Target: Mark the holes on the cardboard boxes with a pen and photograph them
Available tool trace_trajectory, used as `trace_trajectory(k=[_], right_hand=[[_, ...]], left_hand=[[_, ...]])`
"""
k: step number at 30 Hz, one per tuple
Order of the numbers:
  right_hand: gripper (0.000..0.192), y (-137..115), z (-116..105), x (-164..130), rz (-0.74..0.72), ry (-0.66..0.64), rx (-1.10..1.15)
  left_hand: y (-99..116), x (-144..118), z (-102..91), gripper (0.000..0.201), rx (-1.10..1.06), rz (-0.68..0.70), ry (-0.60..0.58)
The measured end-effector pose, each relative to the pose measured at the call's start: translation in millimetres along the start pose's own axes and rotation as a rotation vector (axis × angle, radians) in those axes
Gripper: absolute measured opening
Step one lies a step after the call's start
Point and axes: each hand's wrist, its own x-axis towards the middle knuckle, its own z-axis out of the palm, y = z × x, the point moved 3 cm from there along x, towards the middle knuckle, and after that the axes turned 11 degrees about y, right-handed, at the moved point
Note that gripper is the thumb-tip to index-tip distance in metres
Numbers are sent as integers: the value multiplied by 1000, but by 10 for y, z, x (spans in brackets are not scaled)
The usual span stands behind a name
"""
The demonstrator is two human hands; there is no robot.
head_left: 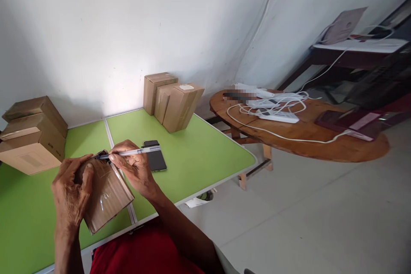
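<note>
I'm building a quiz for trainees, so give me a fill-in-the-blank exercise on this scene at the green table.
1. The right hand holds a ____ against the taped box.
2. The left hand grips the ____ from its side.
3. The phone lies flat on the ____ table.
4. Against the wall stand ____ upright boxes.

Missing words: pen; box; green; three

A plain white wall (128,21) runs behind a green folding table (199,154), with a bright patch of light low on it. The floor (321,222) is pale and smooth. To the right stands a round wooden table (321,145) carrying white power strips (278,115) and looped cables. Farther back, against the wall, a dark desk (337,58) holds papers.
</note>
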Motion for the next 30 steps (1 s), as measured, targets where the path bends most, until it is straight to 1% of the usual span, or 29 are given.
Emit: trace_trajectory(k=[3, 8, 11, 13, 17, 21, 22, 23, 24, 27, 28, 30], right_hand=[[33, -11, -20, 3, -36, -34, -2], [32, 19, -95, -2, -43, -80, 5], [29, 5, -150, -2, -9, -108, 8], [31, -10, -186, -4, 32, -110, -13], [38, -6, -248, 6, 94, -97, -14], [40, 116, -371, 113, 96, 20, -4], [39, 174, -401, 150, 114, 33, -60], [37, 244, -422, 185, 146, 20, -167], [33, 330, -431, 211, 196, -30, -340], [18, 632, -429, 215, 376, -245, -958], [14, 733, -423, 194, 427, -292, -1095], [9, 921, -396, 134, 495, -335, -1214]], left_hand=[[-20, -13, 8, 34, -7, 28, 8], [-62, -35, 13, 33, 5, 85, 28], [-79, -41, 7, 33, 6, 97, 24], [-83, -41, 3, 32, 5, 101, 22], [-75, -36, 8, 32, 5, 106, 21], [-65, -28, 11, 33, 14, 104, 27], [-66, -28, 10, 33, 16, 104, 25], [-70, -28, 9, 33, 15, 102, 23], [-75, -29, 8, 33, 12, 101, 20], [-98, -34, 3, 34, 15, 99, 19], [-107, -36, 1, 34, 20, 101, 21], [-124, -39, -2, 34, 33, 106, 23]])
